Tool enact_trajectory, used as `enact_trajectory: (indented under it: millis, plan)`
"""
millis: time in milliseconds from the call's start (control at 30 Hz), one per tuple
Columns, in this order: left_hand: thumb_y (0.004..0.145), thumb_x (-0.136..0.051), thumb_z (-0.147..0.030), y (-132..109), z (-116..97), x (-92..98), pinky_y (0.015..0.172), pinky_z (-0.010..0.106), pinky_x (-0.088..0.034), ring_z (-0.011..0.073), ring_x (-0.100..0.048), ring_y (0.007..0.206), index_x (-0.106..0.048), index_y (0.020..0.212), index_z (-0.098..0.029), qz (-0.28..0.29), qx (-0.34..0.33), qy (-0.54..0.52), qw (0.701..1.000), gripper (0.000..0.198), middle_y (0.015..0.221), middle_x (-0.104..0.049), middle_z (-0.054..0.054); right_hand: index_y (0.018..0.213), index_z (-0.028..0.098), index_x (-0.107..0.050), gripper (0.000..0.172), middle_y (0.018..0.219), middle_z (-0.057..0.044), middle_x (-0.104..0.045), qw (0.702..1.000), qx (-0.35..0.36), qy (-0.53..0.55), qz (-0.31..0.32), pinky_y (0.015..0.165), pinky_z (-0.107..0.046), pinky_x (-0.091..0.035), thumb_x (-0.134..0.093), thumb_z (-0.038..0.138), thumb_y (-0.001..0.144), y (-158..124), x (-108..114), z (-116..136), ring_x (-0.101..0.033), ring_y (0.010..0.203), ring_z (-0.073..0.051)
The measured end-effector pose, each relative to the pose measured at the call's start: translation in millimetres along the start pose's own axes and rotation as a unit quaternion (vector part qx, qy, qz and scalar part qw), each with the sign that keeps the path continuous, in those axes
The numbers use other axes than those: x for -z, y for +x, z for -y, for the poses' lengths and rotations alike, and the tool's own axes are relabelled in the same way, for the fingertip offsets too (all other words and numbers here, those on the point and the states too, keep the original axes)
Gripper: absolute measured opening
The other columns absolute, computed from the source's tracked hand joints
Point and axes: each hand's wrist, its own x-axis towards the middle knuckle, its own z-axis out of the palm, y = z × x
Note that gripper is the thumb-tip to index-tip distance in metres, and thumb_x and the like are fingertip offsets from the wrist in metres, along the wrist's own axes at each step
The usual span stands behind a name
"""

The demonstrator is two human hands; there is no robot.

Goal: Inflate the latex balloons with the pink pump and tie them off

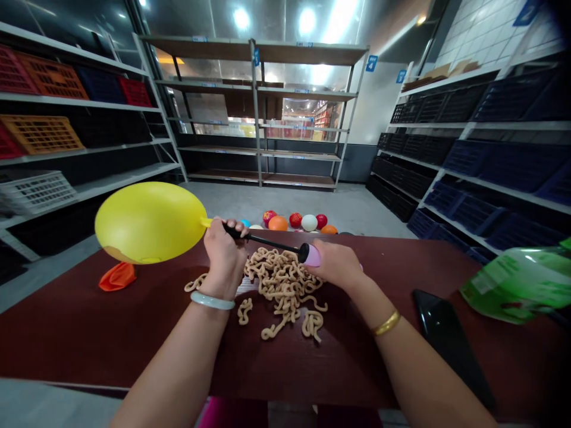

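Left hand [225, 246] pinched the yellow balloon [149, 221] neck at ten o'clock onto the nozzle, right hand [336, 264] clamped on the pump [285, 246] handle above the tabletop [89, 333] — seal tight, strokes straight!

Both forearms reach forward, bare, roughly side by side. The left hand [225, 246] is curled into a fist, knuckles up, a pale bangle round its wrist. The right hand [336, 264] is closed too, turned inward toward the left, a gold bracelet on its wrist.
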Motion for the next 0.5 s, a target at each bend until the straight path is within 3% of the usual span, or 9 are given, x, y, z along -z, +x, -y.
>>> enact_trajectory:
  millis: [167, 367, 500]
  plan:
    - [0.082, -0.057, -0.016, -17.0, 13.7, -3.4, 0.047, 0.023, -0.036, 0.0091, -0.044, 0.049, -0.041, 0.073, -0.021, 0.011, -0.005, -0.001, 1.0, 0.019, 0.061, -0.042, -0.006, 0.109, 0.023, -0.057, 0.042, 0.105, -0.009, -0.074, 1.0, -0.006, -0.023, -0.002, 0.073, -0.033, -0.046, -0.063, 0.055, 0.083, -1.4, -3.6, 5.1, -0.07, 0.095, -0.028]
    - [0.085, -0.063, -0.021, -62.4, 45.4, -13.7, 0.048, 0.023, -0.038, 0.0089, -0.044, 0.049, -0.041, 0.075, -0.021, 0.048, 0.067, 0.003, 0.997, 0.024, 0.062, -0.044, -0.005, 0.11, 0.022, -0.056, 0.037, 0.102, -0.01, -0.074, 1.0, 0.0, 0.005, -0.018, 0.072, -0.033, -0.047, -0.062, 0.05, 0.086, -10.8, -0.9, 33.0, -0.071, 0.092, -0.028]
    - [0.087, -0.065, -0.027, -78.7, 53.1, -19.5, 0.05, 0.023, -0.041, 0.0094, -0.046, 0.051, -0.043, 0.077, -0.022, 0.075, 0.082, 0.005, 0.994, 0.025, 0.064, -0.045, -0.005, 0.11, 0.021, -0.056, 0.038, 0.1, -0.01, -0.074, 0.999, -0.011, 0.018, -0.029, 0.072, -0.033, -0.047, -0.06, 0.052, 0.087, -14.1, 2.0, 38.6, -0.071, 0.089, -0.028]
